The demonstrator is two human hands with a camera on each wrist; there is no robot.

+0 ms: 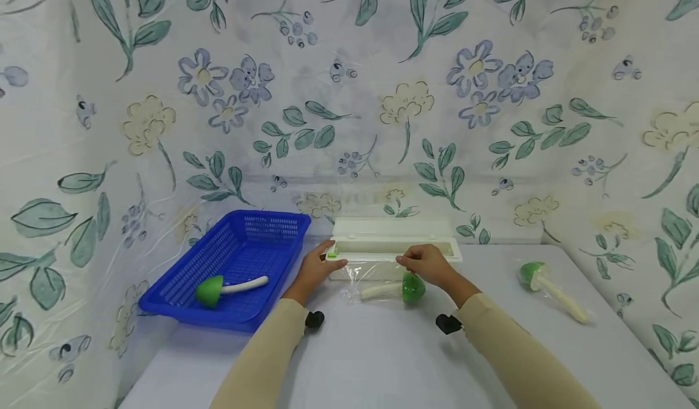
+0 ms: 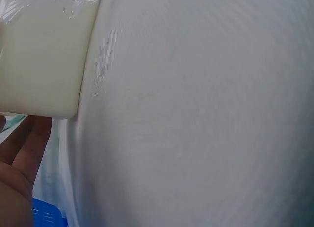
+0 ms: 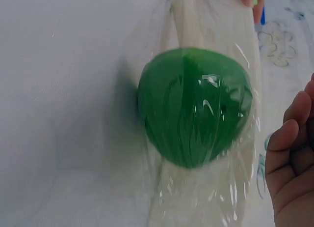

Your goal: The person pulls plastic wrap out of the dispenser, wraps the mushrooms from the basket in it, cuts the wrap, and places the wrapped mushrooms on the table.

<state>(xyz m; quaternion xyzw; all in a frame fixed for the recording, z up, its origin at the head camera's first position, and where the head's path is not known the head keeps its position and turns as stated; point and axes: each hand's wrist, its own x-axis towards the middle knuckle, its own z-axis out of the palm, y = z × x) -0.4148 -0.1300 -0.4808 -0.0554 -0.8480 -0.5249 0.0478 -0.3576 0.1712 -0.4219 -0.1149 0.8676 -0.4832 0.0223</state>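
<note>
A white cling-film dispenser (image 1: 393,239) lies open at the back of the table. My left hand (image 1: 326,264) grips its left end beside the small green slider (image 1: 331,252). The left wrist view shows the box corner (image 2: 44,55) above my fingers (image 2: 27,141). A sheet of clear film (image 1: 371,275) runs from the box over a toy mushroom (image 1: 412,288) with a green cap and white stem. My right hand (image 1: 419,266) pinches that film just above the cap. In the right wrist view the cap (image 3: 194,114) sits under the film, with my fingers (image 3: 289,153) curled at the right.
A blue mesh basket (image 1: 164,303) stands at the left, with a second green-capped mushroom (image 1: 210,290) inside. A film-wrapped mushroom (image 1: 537,278) lies at the right of the white table (image 1: 382,360). Floral cloth walls enclose the back and sides.
</note>
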